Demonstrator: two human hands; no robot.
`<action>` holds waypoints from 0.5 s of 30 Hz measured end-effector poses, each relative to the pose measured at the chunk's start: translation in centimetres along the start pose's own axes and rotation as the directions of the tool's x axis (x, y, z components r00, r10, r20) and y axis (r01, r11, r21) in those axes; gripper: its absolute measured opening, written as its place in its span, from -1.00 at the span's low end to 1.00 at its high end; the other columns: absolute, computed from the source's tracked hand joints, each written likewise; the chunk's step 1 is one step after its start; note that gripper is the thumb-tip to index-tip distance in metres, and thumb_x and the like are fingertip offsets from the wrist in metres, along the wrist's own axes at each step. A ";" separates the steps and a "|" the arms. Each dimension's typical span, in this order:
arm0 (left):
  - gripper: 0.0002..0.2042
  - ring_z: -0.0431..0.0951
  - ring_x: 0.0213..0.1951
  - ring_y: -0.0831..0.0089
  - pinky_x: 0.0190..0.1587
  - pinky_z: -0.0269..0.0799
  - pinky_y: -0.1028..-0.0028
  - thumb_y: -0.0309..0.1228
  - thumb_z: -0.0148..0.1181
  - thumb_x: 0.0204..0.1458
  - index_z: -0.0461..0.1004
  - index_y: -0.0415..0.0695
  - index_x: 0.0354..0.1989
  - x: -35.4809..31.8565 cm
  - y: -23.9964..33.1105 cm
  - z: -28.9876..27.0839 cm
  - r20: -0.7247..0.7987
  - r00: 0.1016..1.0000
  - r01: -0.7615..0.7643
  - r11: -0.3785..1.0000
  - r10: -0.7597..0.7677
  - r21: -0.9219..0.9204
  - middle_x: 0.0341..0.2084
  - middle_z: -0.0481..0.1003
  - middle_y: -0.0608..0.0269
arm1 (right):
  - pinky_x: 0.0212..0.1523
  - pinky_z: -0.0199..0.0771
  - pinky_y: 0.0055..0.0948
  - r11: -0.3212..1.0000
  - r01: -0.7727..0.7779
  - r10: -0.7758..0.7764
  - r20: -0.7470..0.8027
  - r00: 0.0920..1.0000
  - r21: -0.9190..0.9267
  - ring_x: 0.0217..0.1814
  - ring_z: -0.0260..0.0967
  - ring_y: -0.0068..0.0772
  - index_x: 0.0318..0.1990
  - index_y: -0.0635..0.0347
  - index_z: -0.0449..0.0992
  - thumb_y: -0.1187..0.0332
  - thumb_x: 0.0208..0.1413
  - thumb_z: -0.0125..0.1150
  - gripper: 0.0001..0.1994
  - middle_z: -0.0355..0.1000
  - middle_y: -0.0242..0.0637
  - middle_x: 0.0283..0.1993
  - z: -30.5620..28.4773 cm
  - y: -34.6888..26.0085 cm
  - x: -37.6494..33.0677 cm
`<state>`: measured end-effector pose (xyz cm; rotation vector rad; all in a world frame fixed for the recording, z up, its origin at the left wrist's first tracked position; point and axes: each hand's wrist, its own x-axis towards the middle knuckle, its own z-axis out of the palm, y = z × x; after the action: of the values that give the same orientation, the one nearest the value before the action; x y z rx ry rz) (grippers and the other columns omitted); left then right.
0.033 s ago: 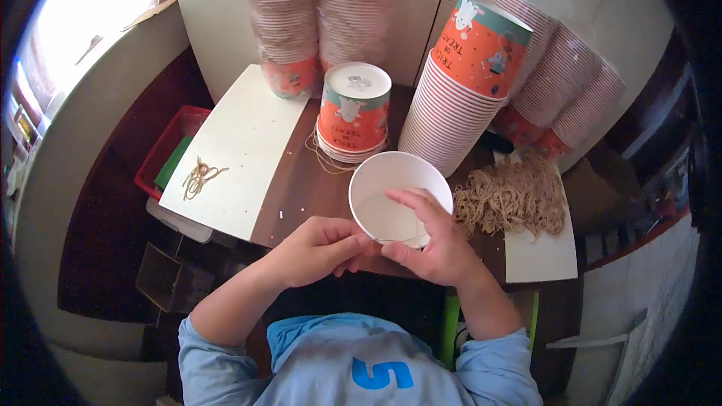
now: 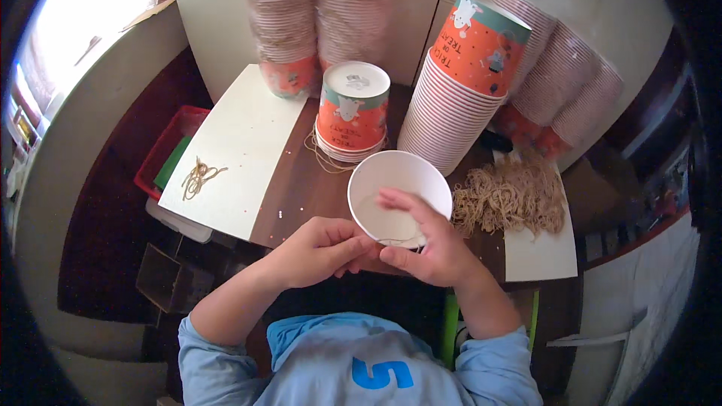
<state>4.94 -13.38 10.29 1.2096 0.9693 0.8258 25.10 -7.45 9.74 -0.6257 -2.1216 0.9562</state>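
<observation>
Paper cup (image 2: 395, 180), white inside and open toward the camera, sits at the near edge of the desk (image 2: 301, 180), held between both hands. Right hand (image 2: 425, 244) wraps its lower rim with fingers reaching inside; left hand (image 2: 316, 252) pinches the rim's near side. Just behind stand an upturned orange cup stack (image 2: 352, 113) and a taller leaning stack (image 2: 459, 90). Tan string pile (image 2: 511, 195) lies right; white board (image 2: 241, 143) left.

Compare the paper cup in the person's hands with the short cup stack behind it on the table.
The held cup lies tilted, showing its white inside; the short stack stands upside down, showing orange sides. The held cup is single; the short stack holds several. Both are paper cups.
</observation>
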 end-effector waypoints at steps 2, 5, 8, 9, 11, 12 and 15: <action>-0.76 0.33 -0.58 0.69 -0.53 0.26 0.67 -0.32 -0.03 0.19 0.48 -0.24 -0.34 0.2 0.2 0.3 0.020 1.000 0.014 0.998 -0.016 0.059 -0.62 0.41 0.40 | -0.02 0.38 -0.44 0.857 -0.171 0.079 0.204 0.976 0.487 -0.02 0.36 -0.40 0.18 0.32 0.17 0.46 0.08 0.16 -0.50 0.37 -0.21 -0.13 0.8 0.0 0.1; -0.76 0.33 -0.59 0.69 -0.53 0.26 0.66 -0.32 -0.03 0.20 0.49 -0.24 -0.32 0.4 0.2 0.1 -0.008 1.000 -0.008 0.994 0.009 0.106 -0.62 0.41 0.40 | -0.17 0.46 -0.48 0.690 -0.427 0.285 0.323 0.903 0.584 -0.17 0.43 -0.45 0.07 0.26 0.33 0.42 0.07 0.18 -0.62 0.45 -0.26 -0.22 1.3 0.3 -0.3; -0.75 0.35 -0.58 0.68 -0.52 0.28 0.66 -0.32 -0.04 0.20 0.49 -0.25 -0.30 0.4 -0.5 -0.3 0.001 1.000 -0.007 0.998 0.007 0.060 -0.60 0.43 0.38 | -0.34 0.45 -0.52 0.987 -0.134 0.123 0.116 0.985 0.085 -0.37 0.44 -0.44 -0.12 0.25 0.46 0.48 0.05 0.18 -0.78 0.44 -0.26 -0.33 0.7 -0.2 -0.2; -0.75 0.35 -0.58 0.68 -0.52 0.28 0.66 -0.32 -0.04 0.20 0.49 -0.25 -0.30 0.4 -0.7 -0.3 0.000 1.000 -0.006 0.998 0.006 0.058 -0.60 0.43 0.38 | -0.34 0.45 -0.52 0.987 -0.135 0.124 0.118 0.985 0.086 -0.37 0.44 -0.44 -0.12 0.25 0.46 0.48 0.05 0.18 -0.78 0.44 -0.26 -0.33 0.7 -0.1 -0.3; -0.74 0.36 -0.56 0.67 -0.50 0.30 0.67 -0.30 -0.04 0.20 0.50 -0.25 -0.28 0.5 -1.1 -0.2 -0.009 1.000 0.018 1.000 -0.018 -0.014 -0.58 0.45 0.36 | -0.41 0.41 -0.47 0.997 0.037 -0.036 0.017 0.999 -0.064 -0.44 0.40 -0.36 -0.30 0.25 0.50 0.49 0.00 0.21 -0.91 0.39 -0.23 -0.42 0.7 0.1 -0.4; -0.74 0.36 -0.56 0.67 -0.50 0.30 0.67 -0.30 -0.04 0.20 0.50 -0.25 -0.28 0.6 -1.3 -0.2 -0.008 1.000 0.019 1.000 -0.019 -0.015 -0.58 0.45 0.36 | -0.41 0.41 -0.47 0.997 0.035 -0.034 0.017 0.999 -0.065 -0.44 0.40 -0.36 -0.30 0.25 0.50 0.49 0.00 0.21 -0.91 0.39 -0.23 -0.42 0.7 0.0 -0.4; -0.73 0.38 -0.55 0.67 -0.48 0.32 0.66 -0.30 -0.05 0.21 0.50 -0.25 -0.27 0.9 -1.9 -0.5 -0.009 0.994 0.106 0.987 -0.108 -0.123 -0.57 0.46 0.35 | -0.45 0.38 -0.44 0.998 0.021 -0.022 -0.014 1.000 -0.059 -0.46 0.38 -0.29 -0.34 0.26 0.47 0.50 -0.02 0.22 -0.92 0.36 -0.22 -0.46 0.9 -0.2 -0.5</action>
<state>4.82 -12.72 8.27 1.0385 0.9731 0.7990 24.73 -8.30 9.23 -0.6365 -2.1454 0.8776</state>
